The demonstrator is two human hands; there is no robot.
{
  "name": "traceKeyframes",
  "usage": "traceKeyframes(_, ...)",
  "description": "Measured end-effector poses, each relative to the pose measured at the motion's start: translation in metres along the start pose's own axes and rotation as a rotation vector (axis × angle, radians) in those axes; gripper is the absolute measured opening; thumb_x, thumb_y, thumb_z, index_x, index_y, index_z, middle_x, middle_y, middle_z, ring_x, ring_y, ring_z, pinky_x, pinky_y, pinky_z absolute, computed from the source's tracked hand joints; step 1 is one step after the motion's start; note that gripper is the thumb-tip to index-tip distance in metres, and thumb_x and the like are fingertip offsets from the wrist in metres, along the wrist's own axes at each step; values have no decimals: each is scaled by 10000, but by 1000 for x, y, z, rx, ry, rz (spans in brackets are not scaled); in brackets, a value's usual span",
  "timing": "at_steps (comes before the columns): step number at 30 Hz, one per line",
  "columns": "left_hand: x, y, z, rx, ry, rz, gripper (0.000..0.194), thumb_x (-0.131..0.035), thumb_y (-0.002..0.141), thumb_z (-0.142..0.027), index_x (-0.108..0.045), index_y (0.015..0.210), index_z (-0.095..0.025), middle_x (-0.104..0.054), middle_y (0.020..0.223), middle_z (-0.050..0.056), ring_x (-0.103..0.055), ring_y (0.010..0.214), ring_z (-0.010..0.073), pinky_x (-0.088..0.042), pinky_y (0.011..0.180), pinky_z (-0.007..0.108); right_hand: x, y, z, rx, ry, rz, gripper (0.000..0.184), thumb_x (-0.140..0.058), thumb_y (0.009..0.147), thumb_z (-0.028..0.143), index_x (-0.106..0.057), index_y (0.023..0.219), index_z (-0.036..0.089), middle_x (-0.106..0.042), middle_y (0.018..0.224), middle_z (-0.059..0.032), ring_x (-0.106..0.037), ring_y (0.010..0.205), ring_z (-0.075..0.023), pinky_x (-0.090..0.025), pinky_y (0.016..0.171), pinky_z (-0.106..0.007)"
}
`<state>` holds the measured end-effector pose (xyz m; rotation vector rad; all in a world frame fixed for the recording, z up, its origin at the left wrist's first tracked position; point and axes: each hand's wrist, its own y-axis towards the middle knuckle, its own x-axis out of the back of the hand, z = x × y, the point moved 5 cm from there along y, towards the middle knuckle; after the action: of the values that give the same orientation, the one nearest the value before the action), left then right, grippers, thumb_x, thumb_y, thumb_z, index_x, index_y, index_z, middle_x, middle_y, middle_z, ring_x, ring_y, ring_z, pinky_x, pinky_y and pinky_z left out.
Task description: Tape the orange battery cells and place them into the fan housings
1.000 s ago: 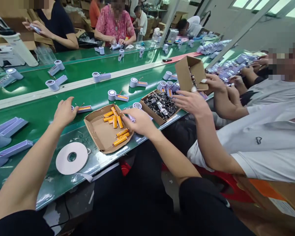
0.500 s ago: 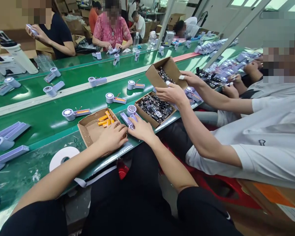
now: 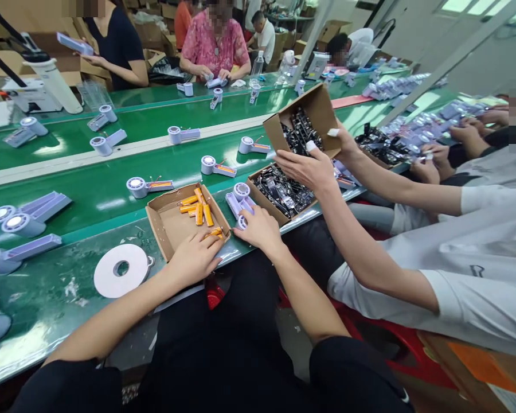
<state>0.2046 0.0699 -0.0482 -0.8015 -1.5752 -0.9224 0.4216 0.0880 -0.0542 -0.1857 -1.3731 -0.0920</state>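
Observation:
My left hand [image 3: 196, 256] lies over the near rim of a shallow cardboard box [image 3: 165, 229], fingers stretched loosely toward its near right corner. Several orange cylindrical batteries [image 3: 199, 213] with wires are in that box, one close to my fingertips. My right hand [image 3: 260, 230] is closed around the round head of a lilac handheld fan housing [image 3: 242, 221], just right of the box. Another round fan head [image 3: 241, 190] sits just beyond it; my fingers partly hide these parts.
A second box [image 3: 279, 192] holds dark circuit boards; above it a co-worker's hands tilt another box [image 3: 303, 123] of boards. A white tape roll [image 3: 107, 269] lies at left. Fan housings [image 3: 137, 187] stand along the green belt [image 3: 86, 203]. More co-workers sit opposite and right.
The view has shifted, so the scene sits further right. My left hand has drawn back from my right, uncovering a battery near its fingertips. The co-worker's box shows more boards inside.

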Motion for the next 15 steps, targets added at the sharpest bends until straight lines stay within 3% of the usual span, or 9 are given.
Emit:
traceKeyframes(4, 27, -82, 11, 95, -89, -373, 303, -655, 1064, -261, -710, 1360, -227, -812, 1277, 94, -713, 1277, 282, -582, 1123, 451, 13, -24, -27, 50, 394, -229, 567, -840, 830, 546, -766, 1269, 196, -731, 1406, -192, -706, 1313, -393, -585, 1121, -533)
traceKeyframes(6, 29, -135, 24, 272, -40, -549, 320, -683, 1032, -207, -704, 1350, -233, -817, 1219, 92, -705, 1268, 294, -576, 1126, 476, 28, -44, -31, 138, 602, -344, 571, -861, 802, 570, -749, 1223, 201, -763, 1353, -170, -747, 1257, -380, -598, 1107, -538)
traceKeyframes(8, 19, -183, 32, 488, 91, -574, 350, -707, 1018, -230, -702, 1368, -227, -800, 1285, 123, -657, 1336, 355, -536, 1164, 570, 49, -59, -17, 287, 713, -424, 551, -889, 799, 559, -739, 1217, 233, -750, 1414, -157, -738, 1306, -392, -586, 1129, -557)
traceKeyframes(11, -6, -231, 38, 703, 192, -327, 485, -696, 1042, -378, -659, 1487, -189, -697, 1516, 186, -534, 1474, 449, -446, 1220, 677, 76, -59, 49, 662, 734, -362, 513, -936, 779, 514, -752, 1201, 287, -715, 1493, -141, -710, 1363, -406, -573, 1146, -556)
traceKeyframes(13, -18, -245, 41, 734, 139, -146, 651, -690, 1042, -491, -581, 1597, -169, -605, 1636, 195, -452, 1547, 473, -402, 1261, 679, 82, -51, 121, 933, 657, -243, 502, -934, 790, 517, -765, 1210, 301, -701, 1511, -136, -704, 1353, -402, -575, 1129, -549)
traceKeyframes(15, -19, -251, 45, 733, 60, -18, 765, -693, 1025, -583, -528, 1654, -181, -556, 1685, 184, -400, 1585, 477, -371, 1292, 668, 74, -41, 205, 1156, 510, -86, 494, -902, 830, 525, -774, 1240, 282, -702, 1496, -144, -701, 1312, -393, -575, 1100, -546)
